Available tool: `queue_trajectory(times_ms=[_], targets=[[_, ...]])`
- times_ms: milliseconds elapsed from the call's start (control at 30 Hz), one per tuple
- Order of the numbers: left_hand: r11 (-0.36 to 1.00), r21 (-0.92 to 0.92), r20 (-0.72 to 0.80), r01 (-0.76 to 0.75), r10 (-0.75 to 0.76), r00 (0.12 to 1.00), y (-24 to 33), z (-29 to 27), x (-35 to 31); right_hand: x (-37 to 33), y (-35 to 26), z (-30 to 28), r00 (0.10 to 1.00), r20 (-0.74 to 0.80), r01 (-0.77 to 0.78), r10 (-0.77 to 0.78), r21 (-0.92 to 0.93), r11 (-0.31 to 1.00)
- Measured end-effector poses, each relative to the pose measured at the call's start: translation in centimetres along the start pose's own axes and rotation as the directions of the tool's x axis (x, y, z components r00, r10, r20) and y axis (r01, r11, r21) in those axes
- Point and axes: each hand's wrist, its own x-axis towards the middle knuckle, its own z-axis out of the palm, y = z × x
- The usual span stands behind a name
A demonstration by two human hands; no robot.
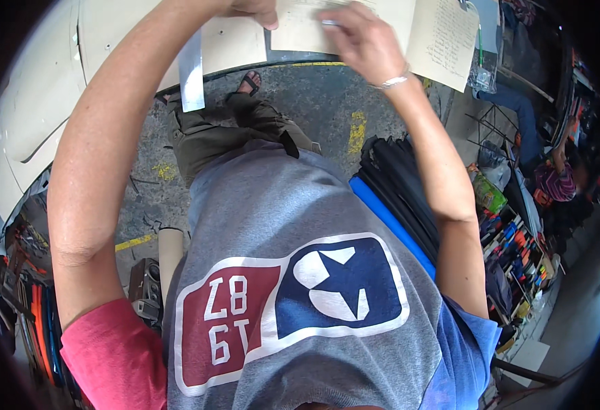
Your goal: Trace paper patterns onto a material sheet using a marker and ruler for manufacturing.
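At the top edge of the head view, my left hand (255,9) rests on the tan card sheet (303,39), with one digit stretched out near its left edge. The rest of that hand is cut off by the frame. My right hand (367,39), slightly blurred, is closed over the same sheet. A small silvery end of what looks like a pen (328,23) shows at its fingers. Left of the hands, a metal ruler (192,75) sticks out over the table's front edge. Beside it lies another tan card piece (235,44).
A handwritten sheet (445,44) overhangs the table's right end, near a green pen (481,35). Dark and blue rolls (399,198) lean below my right arm. Large pale panels (40,55) fill the left. Another person in a striped shirt (557,183) is at far right.
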Motion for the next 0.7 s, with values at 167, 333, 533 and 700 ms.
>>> queue_trajectory(times_ms=[167,333,533,700], targets=[[0.68,0.566,-0.016,0.466,-0.557,0.831,3.7,0.8,2.6,-1.2,1.9,-0.9,0.983,0.124,-0.127,0.139,-0.1,0.987],[0.999,-0.027,-0.007,-0.036,0.035,0.999,-1.6,-0.4,-1.3,-2.5,2.8,-2.4,0.985,0.075,-0.136,0.153,-0.198,0.971],[0.682,0.556,-0.014,0.476,-0.565,0.825,4.0,0.8,2.6,-1.0,1.4,-0.3,0.996,0.064,-0.066,0.065,0.023,0.998],[0.995,-0.033,-0.059,-0.096,0.094,0.994,-0.6,0.4,-0.1,-4.5,4.9,-2.4,0.985,-0.012,-0.168,0.17,-0.24,0.956]])
